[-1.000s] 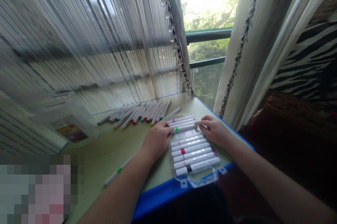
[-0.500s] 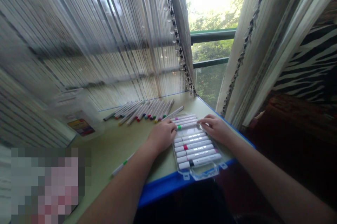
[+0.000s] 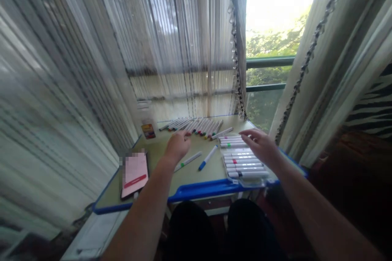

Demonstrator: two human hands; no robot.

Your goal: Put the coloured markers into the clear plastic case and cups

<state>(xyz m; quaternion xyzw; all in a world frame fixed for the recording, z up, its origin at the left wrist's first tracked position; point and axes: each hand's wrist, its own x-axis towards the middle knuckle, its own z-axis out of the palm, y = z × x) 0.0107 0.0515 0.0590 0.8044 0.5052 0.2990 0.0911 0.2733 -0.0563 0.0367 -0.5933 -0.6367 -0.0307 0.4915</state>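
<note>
My left hand (image 3: 178, 145) is over the table, just in front of a loose row of white markers (image 3: 200, 126) with coloured bands. Its index finger points toward the row, the other fingers are partly curled, and nothing shows in it. At the upper right of a clear plastic case (image 3: 224, 163) is my right hand (image 3: 259, 143), fingers stretched out and no marker in its grasp. White markers lie side by side in the case, with a gap below the green-banded marker (image 3: 229, 145). Between my left arm and the case rest a blue-capped marker (image 3: 208, 158) and another green-banded marker (image 3: 191, 159).
A clear empty-looking container with a label (image 3: 148, 131) stands at the table's back left. A tablet (image 3: 134, 174) with a pink screen lies at the left. The table has a blue edge (image 3: 205, 189). Striped curtains (image 3: 183, 48) and a window are behind.
My left hand has left the case's side and moved left, toward the marker row. My right hand has stayed by the case. The view has swung, revealing the blue-capped marker and the tablet.
</note>
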